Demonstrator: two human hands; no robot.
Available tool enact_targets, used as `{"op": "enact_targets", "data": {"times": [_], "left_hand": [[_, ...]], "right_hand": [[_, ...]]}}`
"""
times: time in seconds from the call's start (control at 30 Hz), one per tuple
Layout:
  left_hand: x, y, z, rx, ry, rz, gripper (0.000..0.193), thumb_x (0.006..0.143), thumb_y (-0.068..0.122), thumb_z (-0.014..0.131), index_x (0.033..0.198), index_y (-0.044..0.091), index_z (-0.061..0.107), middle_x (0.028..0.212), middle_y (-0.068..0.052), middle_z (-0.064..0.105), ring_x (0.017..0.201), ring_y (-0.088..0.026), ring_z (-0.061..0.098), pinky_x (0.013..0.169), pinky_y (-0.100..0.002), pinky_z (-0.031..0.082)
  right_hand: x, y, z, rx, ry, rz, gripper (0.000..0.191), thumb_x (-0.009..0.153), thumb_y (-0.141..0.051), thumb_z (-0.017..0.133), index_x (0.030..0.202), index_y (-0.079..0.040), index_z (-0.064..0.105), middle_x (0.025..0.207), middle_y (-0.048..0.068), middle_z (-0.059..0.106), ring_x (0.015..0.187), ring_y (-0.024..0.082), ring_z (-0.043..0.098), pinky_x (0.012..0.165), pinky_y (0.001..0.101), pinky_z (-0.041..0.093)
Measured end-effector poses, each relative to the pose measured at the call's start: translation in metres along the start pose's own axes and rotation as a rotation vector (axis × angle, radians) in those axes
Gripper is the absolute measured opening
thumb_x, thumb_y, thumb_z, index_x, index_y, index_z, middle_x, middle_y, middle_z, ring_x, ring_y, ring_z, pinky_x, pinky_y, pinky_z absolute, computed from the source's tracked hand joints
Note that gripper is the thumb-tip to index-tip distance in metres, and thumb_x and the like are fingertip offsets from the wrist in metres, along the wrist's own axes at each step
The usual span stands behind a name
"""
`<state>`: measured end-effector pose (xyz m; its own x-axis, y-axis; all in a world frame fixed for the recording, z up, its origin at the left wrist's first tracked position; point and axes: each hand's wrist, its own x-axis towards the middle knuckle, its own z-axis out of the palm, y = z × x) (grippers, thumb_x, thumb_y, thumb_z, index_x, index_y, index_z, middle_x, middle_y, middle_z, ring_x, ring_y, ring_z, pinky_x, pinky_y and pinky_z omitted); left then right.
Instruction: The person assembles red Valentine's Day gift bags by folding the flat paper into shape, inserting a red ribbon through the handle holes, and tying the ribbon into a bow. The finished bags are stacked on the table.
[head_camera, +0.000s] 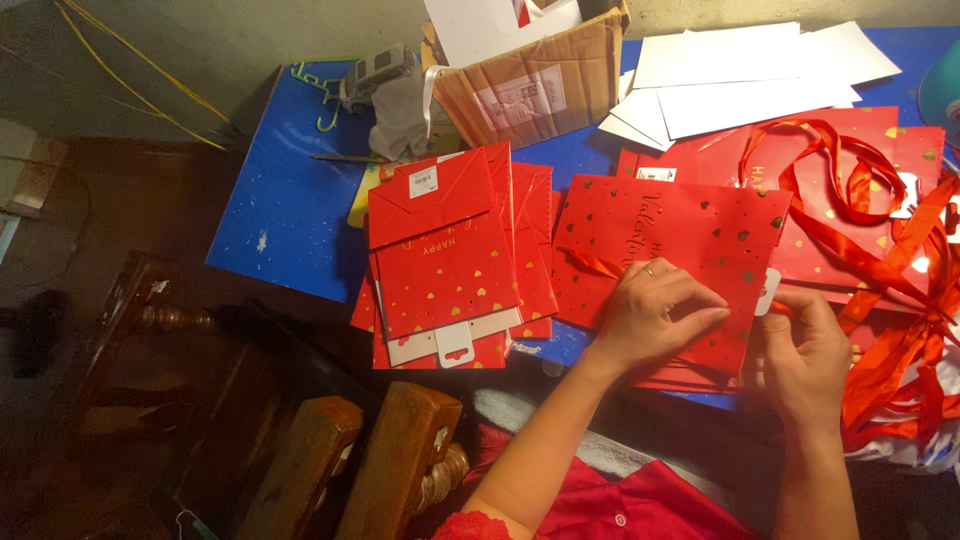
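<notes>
Fingers of left hand (655, 315) press flat on red gift bag (680, 260); right hand (805, 355) pinches its edge by the white tag.
Finished stack (450, 260) at 9 o'clock on blue table (280, 210); loose ribbons (880, 270), unfinished bags at 3 o'clock.

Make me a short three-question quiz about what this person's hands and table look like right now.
1. True or false: both hands touch the flat red paper gift bag with gold hearts.
2. Which lies left of that bag: (a) a stack of folded red paper bags, (b) a glass jar?
3. What sits at the far edge of the blue table, above the stack?

Key: 1 true: left hand presses on it, right hand pinches its edge. 2 a. 3 an open brown cardboard box.
</notes>
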<state>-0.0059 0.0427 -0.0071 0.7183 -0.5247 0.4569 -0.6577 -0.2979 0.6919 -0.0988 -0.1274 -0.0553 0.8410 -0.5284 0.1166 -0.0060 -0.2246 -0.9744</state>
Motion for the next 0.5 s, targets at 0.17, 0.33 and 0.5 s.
{"op": "enact_targets", "data": {"times": [0.17, 0.33, 0.5], "left_hand": [[0.0, -0.001, 0.0, 0.011, -0.001, -0.001, 0.012, 0.09, 0.032, 0.079, 0.092, 0.021, 0.075, 0.081, 0.007, 0.068, 0.089, -0.014, 0.063, 0.091, -0.031, 0.046], [0.0, -0.002, 0.001, -0.009, 0.014, 0.003, 0.012, 0.091, 0.032, 0.078, 0.093, 0.021, 0.075, 0.082, 0.007, 0.068, 0.089, -0.013, 0.063, 0.091, -0.031, 0.046], [0.001, -0.001, 0.0, 0.005, 0.006, -0.002, 0.012, 0.09, 0.031, 0.079, 0.092, 0.021, 0.075, 0.08, 0.007, 0.067, 0.087, -0.014, 0.063, 0.09, -0.031, 0.046]], "right_hand": [[0.004, -0.016, -0.007, -0.104, -0.149, -0.135, 0.029, 0.096, -0.003, 0.065, 0.125, 0.0, 0.063, 0.12, 0.008, 0.064, 0.114, 0.015, 0.062, 0.099, 0.03, 0.047], [0.008, -0.021, -0.012, -0.116, -0.216, -0.134, 0.028, 0.091, -0.001, 0.065, 0.119, -0.003, 0.067, 0.119, 0.006, 0.066, 0.115, 0.015, 0.062, 0.102, 0.0294, 0.046], [0.005, -0.016, -0.008, -0.073, -0.171, -0.046, 0.017, 0.097, -0.002, 0.064, 0.113, -0.003, 0.069, 0.111, 0.005, 0.067, 0.105, 0.012, 0.063, 0.094, 0.0271, 0.048]]}}
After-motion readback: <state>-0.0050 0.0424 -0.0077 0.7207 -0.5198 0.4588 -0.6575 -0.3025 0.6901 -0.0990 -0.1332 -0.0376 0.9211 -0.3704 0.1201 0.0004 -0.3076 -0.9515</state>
